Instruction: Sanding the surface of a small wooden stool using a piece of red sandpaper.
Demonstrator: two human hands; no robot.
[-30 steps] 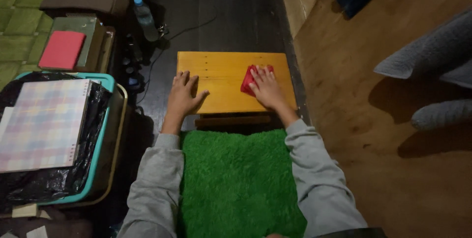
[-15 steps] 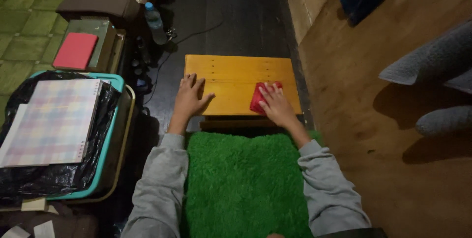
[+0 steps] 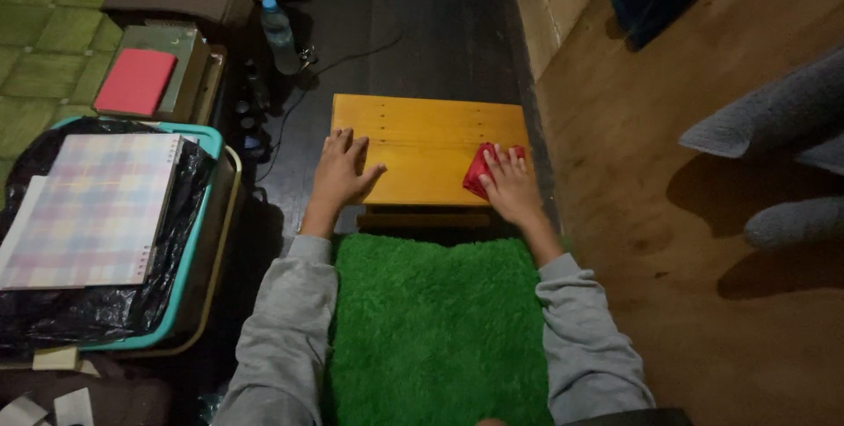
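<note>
Head view shows the right hand point(image 3: 510, 187) pressed flat, fingers spread, on a red cloth point(image 3: 479, 171) at the right end of the small wooden table point(image 3: 422, 140), apparently mid-wipe, left hand point(image 3: 338, 171) open and bracing the table's left edge, a sweep leftward looking due.

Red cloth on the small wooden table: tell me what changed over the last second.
The right hand slid the red cloth from mid-table toward the near right corner of the wooden table, pressing flat on it throughout. The left hand stayed flat on the table's left edge. The green mat and water bottle did not move.
</note>
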